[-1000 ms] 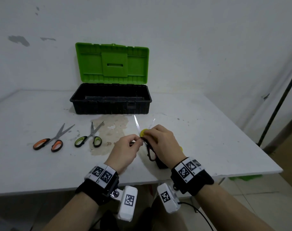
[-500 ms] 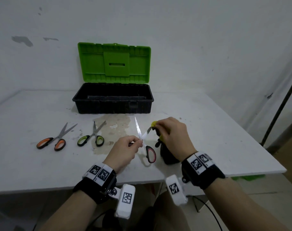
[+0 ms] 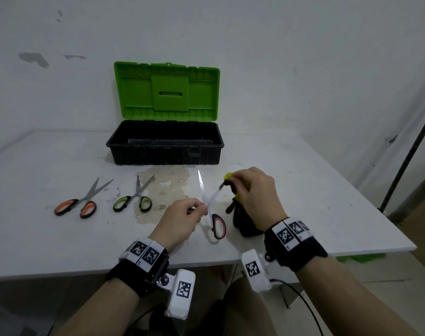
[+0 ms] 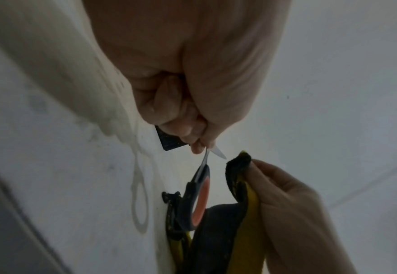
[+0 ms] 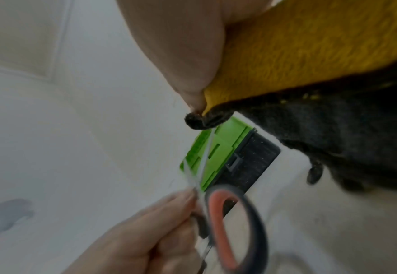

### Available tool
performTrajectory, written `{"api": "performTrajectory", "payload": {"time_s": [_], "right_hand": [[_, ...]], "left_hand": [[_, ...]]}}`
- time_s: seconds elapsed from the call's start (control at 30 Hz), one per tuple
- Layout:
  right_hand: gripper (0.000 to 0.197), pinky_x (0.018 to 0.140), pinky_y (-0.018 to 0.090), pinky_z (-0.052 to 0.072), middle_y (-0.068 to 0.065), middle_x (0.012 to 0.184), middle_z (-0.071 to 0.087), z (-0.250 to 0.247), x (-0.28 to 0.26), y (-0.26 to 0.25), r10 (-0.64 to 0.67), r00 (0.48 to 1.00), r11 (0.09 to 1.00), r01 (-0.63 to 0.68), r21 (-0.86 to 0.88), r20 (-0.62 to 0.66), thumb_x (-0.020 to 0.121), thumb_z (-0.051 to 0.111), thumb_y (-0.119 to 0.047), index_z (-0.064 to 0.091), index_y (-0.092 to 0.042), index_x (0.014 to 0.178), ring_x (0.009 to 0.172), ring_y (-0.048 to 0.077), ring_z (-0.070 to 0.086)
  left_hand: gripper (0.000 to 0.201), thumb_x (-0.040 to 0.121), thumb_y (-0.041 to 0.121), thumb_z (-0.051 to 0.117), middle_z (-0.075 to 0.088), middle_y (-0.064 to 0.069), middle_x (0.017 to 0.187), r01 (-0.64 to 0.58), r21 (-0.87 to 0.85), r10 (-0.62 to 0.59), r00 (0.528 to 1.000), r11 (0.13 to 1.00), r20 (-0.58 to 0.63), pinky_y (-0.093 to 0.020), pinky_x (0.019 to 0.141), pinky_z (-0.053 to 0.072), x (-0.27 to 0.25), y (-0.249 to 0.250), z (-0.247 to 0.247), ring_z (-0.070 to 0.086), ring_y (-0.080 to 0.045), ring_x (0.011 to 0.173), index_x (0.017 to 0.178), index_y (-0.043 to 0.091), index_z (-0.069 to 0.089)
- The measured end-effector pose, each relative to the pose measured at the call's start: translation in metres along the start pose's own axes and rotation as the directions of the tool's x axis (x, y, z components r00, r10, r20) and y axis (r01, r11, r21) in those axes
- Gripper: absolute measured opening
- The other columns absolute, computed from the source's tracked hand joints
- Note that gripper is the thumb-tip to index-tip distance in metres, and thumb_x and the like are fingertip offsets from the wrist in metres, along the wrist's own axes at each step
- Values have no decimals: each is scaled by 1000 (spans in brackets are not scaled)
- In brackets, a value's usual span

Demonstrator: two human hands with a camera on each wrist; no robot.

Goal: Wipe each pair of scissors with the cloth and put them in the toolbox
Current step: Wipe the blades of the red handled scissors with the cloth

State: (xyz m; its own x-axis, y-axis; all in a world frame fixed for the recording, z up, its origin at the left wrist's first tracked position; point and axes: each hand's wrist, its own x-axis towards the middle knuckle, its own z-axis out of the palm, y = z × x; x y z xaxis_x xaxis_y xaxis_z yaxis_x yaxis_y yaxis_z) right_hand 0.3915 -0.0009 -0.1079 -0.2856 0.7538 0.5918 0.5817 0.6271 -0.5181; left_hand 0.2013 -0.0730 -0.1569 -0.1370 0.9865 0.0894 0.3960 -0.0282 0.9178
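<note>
My left hand (image 3: 182, 217) pinches the red-and-black scissors (image 3: 217, 225) at the pivot, blades spread and pointing up, one handle loop hanging below. In the left wrist view the red-and-black scissors (image 4: 198, 196) hang from my left hand's fingertips (image 4: 196, 146). My right hand (image 3: 251, 192) grips the yellow-and-black cloth (image 3: 243, 224), pinched over the tip of the right blade. In the right wrist view the yellow-and-black cloth (image 5: 310, 83) touches that blade tip, above the red-and-black scissors (image 5: 230, 222). The open toolbox (image 3: 165, 144) stands behind, green lid up.
Orange-handled scissors (image 3: 78, 206) and green-handled scissors (image 3: 134, 201) lie on the white table (image 3: 37, 238) to the left. A brownish stain (image 3: 165, 187) marks the table in front of the toolbox. The table's front edge runs just below my wrists.
My right hand has slid the cloth up and to the right along one blade, from near the pivot to its tip. My left hand has kept its hold on the scissors.
</note>
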Motion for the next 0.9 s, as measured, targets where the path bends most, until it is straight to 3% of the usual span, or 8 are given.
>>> {"api": "performTrajectory", "payload": {"time_s": [0.1,0.17,0.27,0.37,0.43,0.53,0.73,0.9], "right_hand": [[11,72,20,48,-5,84,60,7,-16,-15,-84,991,996,85,-7,103,93,64,-18,75,-20,94,73,9,57],[13,73,28,51,-4,86,60,14,-21,-16,-92,985,995,97,-22,149,94,62,-20,75,-19,97,75,11,59],[15,72,36,52,-1,88,59,17,-19,-10,-56,986,997,65,-52,159,95,59,-20,75,-18,96,75,16,59],[18,74,33,50,0,88,58,6,-8,-1,56,994,996,-48,-73,98,96,57,-20,75,-18,96,78,18,58],[19,75,31,48,0,88,58,-3,1,5,116,992,989,-111,-96,40,96,57,-22,75,-18,95,81,19,58],[16,74,26,47,-3,86,57,-9,2,-1,51,998,996,-53,-66,-27,95,59,-20,75,-19,94,79,16,57],[14,67,37,51,1,91,54,13,-22,-21,-74,987,993,87,-85,141,94,59,-12,72,-14,97,71,19,57],[18,72,33,50,-1,91,54,6,-8,7,106,994,990,-103,-94,31,96,57,-18,75,-15,99,77,19,58]], "left_hand": [[23,96,36,59,60,9,60,-97,183,103,994,978,-26,-27,57,40,4,8,-3,51,-3,54,80,24,71],[22,97,36,58,64,0,64,-161,291,168,986,943,3,-32,61,44,7,14,-5,57,-13,60,81,25,69],[22,98,35,57,63,-10,62,-220,391,228,973,894,28,-33,59,44,6,19,-7,57,-23,60,84,23,69],[22,99,33,56,62,-3,59,-248,460,268,963,852,22,-27,56,41,4,21,-11,56,-16,59,86,21,70],[22,99,32,55,60,2,59,-258,481,288,957,838,12,-20,52,37,4,22,-13,55,-11,58,88,21,70],[22,100,31,55,58,5,59,-259,496,301,954,828,-4,-19,52,34,5,26,-13,52,-9,57,91,19,70],[22,100,33,54,57,4,60,-289,520,333,943,804,10,-31,56,43,4,30,-9,55,-14,59,92,19,70],[23,98,34,57,60,2,60,-224,439,233,972,870,34,-20,54,37,-1,23,-18,52,-11,57,86,21,71]]}}
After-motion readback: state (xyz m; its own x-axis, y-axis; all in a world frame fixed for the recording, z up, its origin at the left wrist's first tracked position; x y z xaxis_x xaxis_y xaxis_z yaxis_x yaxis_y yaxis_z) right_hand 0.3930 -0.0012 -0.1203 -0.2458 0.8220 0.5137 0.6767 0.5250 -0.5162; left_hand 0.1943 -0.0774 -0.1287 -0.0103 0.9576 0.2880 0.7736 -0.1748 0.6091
